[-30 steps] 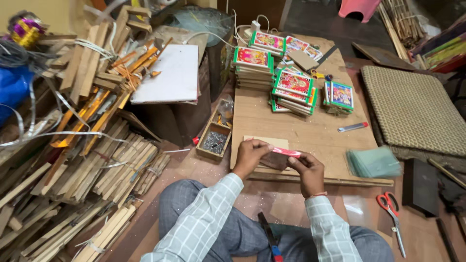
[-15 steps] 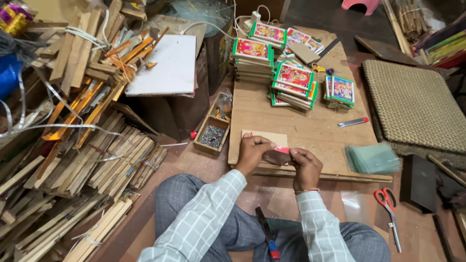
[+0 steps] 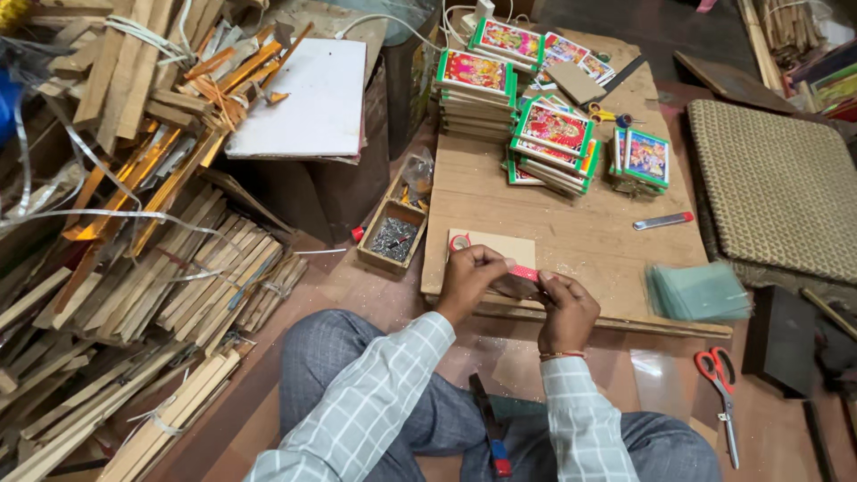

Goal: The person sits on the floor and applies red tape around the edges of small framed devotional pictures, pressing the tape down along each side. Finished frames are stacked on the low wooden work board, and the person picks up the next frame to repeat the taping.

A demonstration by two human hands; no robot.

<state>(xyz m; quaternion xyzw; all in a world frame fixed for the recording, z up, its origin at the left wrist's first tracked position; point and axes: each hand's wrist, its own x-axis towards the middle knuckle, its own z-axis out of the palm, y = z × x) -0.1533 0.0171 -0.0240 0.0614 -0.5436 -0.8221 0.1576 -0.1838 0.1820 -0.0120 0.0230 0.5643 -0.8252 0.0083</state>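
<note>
two hands: both pinch one red strip [image 3: 525,271], stretching it flat
left hand [image 3: 470,278]: clamped on its end
right hand [image 3: 566,308]: clamped opposite
board [image 3: 571,236]: underneath as support

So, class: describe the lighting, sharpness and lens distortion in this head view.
Head view: soft, even light with weak shadows; left hand and right hand on the red strip look sharp; mild glare on the white board; wide-angle bending at the edges splays the wood strips.

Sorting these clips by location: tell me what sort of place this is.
Probably a small picture-framing workshop, worked on the floor: bundles of wooden strips, stacks of framed colourful pictures on a low board, cut glass panes and scissors.
</note>
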